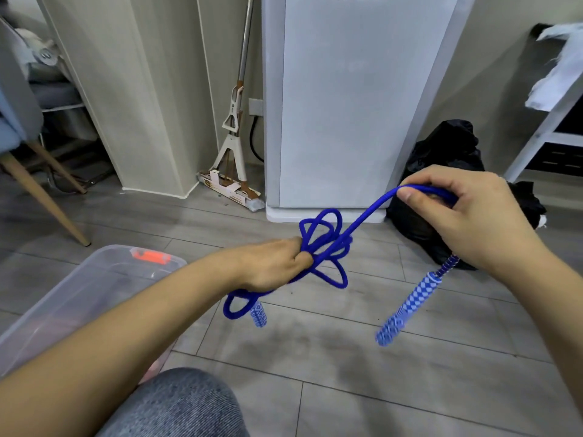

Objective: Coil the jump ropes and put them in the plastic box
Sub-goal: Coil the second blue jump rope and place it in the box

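A blue jump rope (328, 244) is bundled in several loops in mid-air above the floor. My left hand (274, 263) grips the middle of the bundle. One blue-and-white patterned handle (258, 313) hangs just below that hand. My right hand (467, 212) pinches the free stretch of rope to the right and higher up, and the second patterned handle (407, 310) dangles beneath it. A clear plastic box (72, 298) with an orange latch stands open on the floor at the lower left, partly hidden by my left forearm.
A white fridge (353, 105) stands straight ahead with a mop (233, 130) leaning to its left. A black bag (441, 171) lies at the fridge's right. A chair's wooden legs (47, 197) are at the left, a white shelf (549, 121) at the right. My grey-trousered knee (183, 405) is at the bottom.
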Demonstrator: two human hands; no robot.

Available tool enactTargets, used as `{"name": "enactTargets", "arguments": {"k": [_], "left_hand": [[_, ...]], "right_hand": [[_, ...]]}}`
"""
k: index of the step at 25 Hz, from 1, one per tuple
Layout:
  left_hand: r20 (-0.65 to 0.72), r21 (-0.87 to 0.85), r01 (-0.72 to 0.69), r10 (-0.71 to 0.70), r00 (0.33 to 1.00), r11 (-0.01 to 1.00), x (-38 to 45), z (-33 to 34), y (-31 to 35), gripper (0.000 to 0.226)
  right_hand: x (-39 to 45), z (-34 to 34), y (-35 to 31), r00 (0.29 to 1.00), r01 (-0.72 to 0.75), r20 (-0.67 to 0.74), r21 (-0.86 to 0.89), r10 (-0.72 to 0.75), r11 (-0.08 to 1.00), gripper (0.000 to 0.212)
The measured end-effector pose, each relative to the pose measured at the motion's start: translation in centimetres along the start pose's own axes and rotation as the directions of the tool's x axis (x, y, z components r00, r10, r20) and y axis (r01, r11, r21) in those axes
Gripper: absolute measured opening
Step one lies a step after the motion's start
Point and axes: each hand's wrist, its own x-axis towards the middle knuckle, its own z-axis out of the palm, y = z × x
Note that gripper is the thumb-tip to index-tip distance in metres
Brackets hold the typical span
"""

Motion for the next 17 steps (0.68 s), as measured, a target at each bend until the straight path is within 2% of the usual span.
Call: {"name": "enactTargets", "arguments": {"k": [3, 7, 9, 10, 13, 15, 17], "left_hand": [[0.156, 0.075, -0.039, 0.027, 0.987, 0.996, -0.5, 0.4, 0.1, 0.023], [0.167, 0.324, -0.181, 0.133, 0.977, 0.929, -2.3, 0.7, 2.0, 0.013], [0.175, 0.451, -0.304, 0.251, 0.952, 0.839, -3.6, 1.2, 4.1, 0.012], [0.170, 0.461, -0.362, 0.320, 0.932, 0.810, -4.4, 1.3, 5.3, 0.015], [0.068, 0.313, -0.436, 0.438, 0.897, 0.844, -6.4, -0.1, 7.4, 0.022], [-0.005, 0.164, -0.422, 0.428, 0.904, 0.892, -6.6, -1.8, 6.9, 0.017], [-0.118, 0.116, -0.333, 0.346, 0.931, 0.936, -6.0, -2.8, 5.2, 0.013]], "right_hand": [[0.0, 0.3, 0.1, 0.997, 0.041, 0.071, 0.043, -0.044, 0.998, 0.006], [0.8, 0.1, -0.5, 0.981, 0.115, 0.139, 0.133, -0.134, 0.984, 0.009], [1.4, 0.3, -0.8, 0.974, 0.073, 0.191, 0.242, -0.121, 0.968, 0.011], [1.6, 0.9, -1.0, 0.966, 0.034, 0.233, 0.300, -0.108, 0.953, 0.011], [1.1, 4.2, -0.4, 0.925, -0.149, 0.380, 0.442, -0.034, 0.885, 0.013], [-0.3, 5.9, 0.8, 0.883, -0.250, 0.468, 0.495, -0.013, 0.832, 0.024], [-1.6, 6.4, 1.6, 0.861, -0.263, 0.508, 0.472, -0.016, 0.842, 0.013]]}}
